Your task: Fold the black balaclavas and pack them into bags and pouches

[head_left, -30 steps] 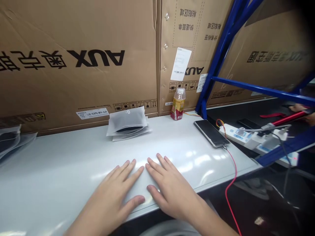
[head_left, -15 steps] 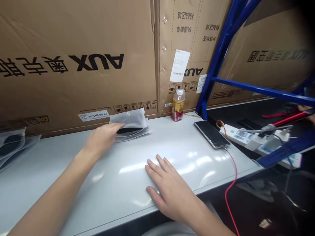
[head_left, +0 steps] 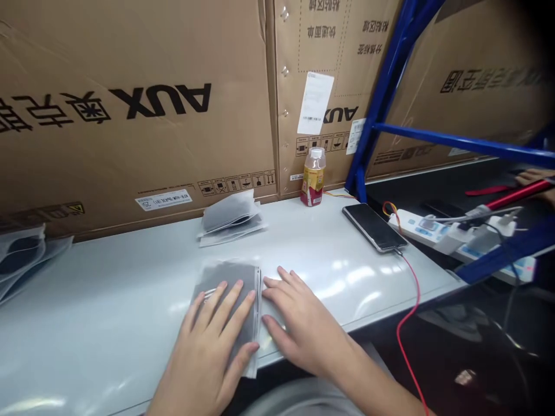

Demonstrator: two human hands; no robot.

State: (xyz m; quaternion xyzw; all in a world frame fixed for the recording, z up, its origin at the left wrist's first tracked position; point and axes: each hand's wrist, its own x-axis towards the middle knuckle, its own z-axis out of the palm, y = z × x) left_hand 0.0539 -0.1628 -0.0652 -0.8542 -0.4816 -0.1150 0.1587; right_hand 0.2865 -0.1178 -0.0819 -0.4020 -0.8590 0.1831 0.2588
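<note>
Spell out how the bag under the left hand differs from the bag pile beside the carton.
The bag lies nearly flat by the near edge of the table; the bag pile sits farther back, its top bag bowed.
The left hand rests spread on the bag; no hand touches the bag pile.
The bag pile shows several stacked layers, the bag a single broad face.
Both look greyish and frosted.

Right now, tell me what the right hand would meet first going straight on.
Likely the grey pouch under the left hand; whether the right hand touches its edge now is unclear.
</note>
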